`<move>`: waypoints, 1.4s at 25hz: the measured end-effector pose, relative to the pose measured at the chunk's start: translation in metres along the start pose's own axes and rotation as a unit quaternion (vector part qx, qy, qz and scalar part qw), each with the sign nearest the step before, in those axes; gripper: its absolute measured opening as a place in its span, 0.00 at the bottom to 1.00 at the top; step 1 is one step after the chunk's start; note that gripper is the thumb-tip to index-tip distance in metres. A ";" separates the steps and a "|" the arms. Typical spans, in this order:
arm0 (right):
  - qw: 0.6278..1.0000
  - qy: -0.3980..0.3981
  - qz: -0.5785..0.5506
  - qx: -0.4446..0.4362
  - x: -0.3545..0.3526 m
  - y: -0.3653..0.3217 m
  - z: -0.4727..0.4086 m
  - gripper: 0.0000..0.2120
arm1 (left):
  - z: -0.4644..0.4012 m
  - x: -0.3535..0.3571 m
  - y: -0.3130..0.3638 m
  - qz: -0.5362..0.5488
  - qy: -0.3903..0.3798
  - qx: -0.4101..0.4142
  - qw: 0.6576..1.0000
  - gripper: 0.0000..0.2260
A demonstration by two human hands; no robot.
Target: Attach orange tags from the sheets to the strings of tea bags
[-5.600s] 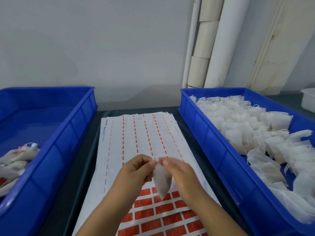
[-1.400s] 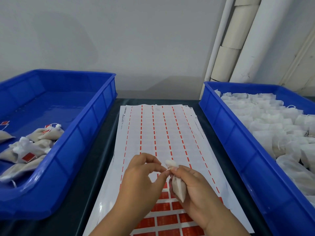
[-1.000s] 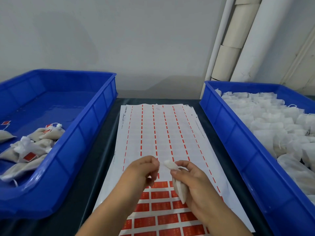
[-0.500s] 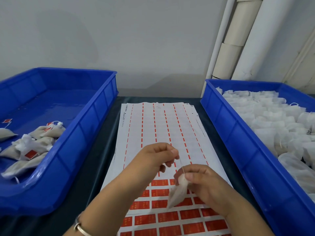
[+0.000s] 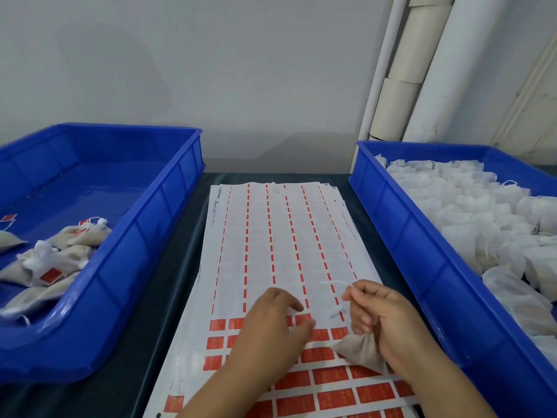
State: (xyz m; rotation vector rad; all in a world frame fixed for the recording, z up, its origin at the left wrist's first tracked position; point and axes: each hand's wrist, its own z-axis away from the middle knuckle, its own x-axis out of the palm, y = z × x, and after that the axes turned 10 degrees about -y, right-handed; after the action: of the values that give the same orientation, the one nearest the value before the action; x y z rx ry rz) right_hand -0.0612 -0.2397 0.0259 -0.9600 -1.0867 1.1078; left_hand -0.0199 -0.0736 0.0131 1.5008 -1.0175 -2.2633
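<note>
My right hand (image 5: 382,321) pinches the tea bag (image 5: 358,351) and string at 5 o'clock; left hand (image 5: 271,324), fingers loose, reaches an orange tag (image 5: 303,318), maybe touching. Few tagged bags (image 5: 54,260) at 9; untagged pile (image 5: 470,224) at 3.

**Room between the two bins**

My lane runs up the middle of the frame over the tag sheets (image 5: 280,251); the left blue bin (image 5: 144,236) walls it at left, the right blue bin (image 5: 401,236) at right; at top the grey wall (image 5: 241,70) and white pipes (image 5: 422,70) close it off.
</note>
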 end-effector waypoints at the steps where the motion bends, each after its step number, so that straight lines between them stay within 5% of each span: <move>1: 0.999 0.018 0.031 0.013 -0.001 0.001 -0.001 0.16 | 0.000 0.011 -0.007 -0.060 -0.010 0.005 0.998 0.18; 4: 0.986 0.059 0.136 0.077 0.003 0.002 -0.008 0.14 | -0.005 0.024 -0.018 -0.169 -0.009 0.001 0.986 0.36; 10: 0.910 0.039 0.405 0.079 0.016 0.014 -0.010 0.04 | -0.005 0.026 -0.021 -0.179 0.000 0.000 0.984 0.36; 14: 0.839 -0.044 0.536 0.080 0.014 0.016 -0.022 0.26 | -0.007 0.025 -0.024 -0.172 0.004 0.003 0.985 0.35; 21: 0.832 -0.062 0.548 0.062 0.008 0.020 -0.032 0.21 | -0.010 0.026 -0.027 -0.199 0.026 0.027 0.979 0.30; 29: 0.800 -0.111 0.585 0.064 0.005 0.014 -0.039 0.27 | -0.011 0.025 -0.028 -0.265 0.010 0.040 0.963 0.27; 35: 0.812 -0.103 0.574 0.018 0.009 0.016 -0.041 0.18 | -0.013 0.025 -0.029 -0.244 0.019 0.031 0.969 0.24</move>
State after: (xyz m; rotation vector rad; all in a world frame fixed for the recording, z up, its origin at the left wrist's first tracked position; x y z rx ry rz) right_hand -0.0231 -0.2305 0.0033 -1.5471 -0.5588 2.2408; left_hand -0.0150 -0.0714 -0.0272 1.9950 -0.7763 -2.5193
